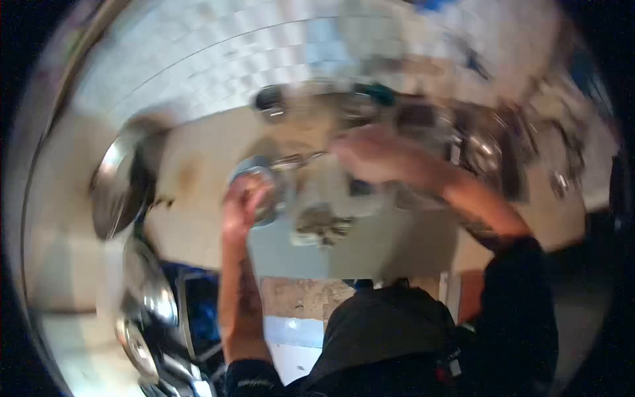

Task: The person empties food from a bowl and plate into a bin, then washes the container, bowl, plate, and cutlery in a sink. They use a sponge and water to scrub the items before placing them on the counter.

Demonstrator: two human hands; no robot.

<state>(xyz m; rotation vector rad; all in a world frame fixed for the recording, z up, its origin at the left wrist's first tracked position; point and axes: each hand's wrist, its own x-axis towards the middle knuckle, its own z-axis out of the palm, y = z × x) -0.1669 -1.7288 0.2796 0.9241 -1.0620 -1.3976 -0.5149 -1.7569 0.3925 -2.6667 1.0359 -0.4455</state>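
**Hand Status at the Bowl**

Through the head camera I view a pale counter from above. Motion blur limits fine detail.

Left hand: my left hand is at the left side of the bowl, overlapping its rim and opening. The fingers are bent. I cannot tell whether they grip the rim, hold something inside or only rest there.

Right hand: my right hand is to the right of the bowl and well apart from it, with the forearm reaching in from the right. A thin, shiny utensil lies just beside the fingertips, between this hand and the bowl. I cannot tell whether the hand grasps it, or whether the hand is clenched or released.

Bowl: located left of centre on the counter, with a light blue-grey rim. Its contents are too blurred to identify.

Surroundings: a pile of grey-brown pieces sits just right of the bowl, toward the near edge. A dark container stands beyond the bowl, and a green item lies beyond my right hand. Shiny metalware occupies the right side. At the far left I see a large, round metal piece.
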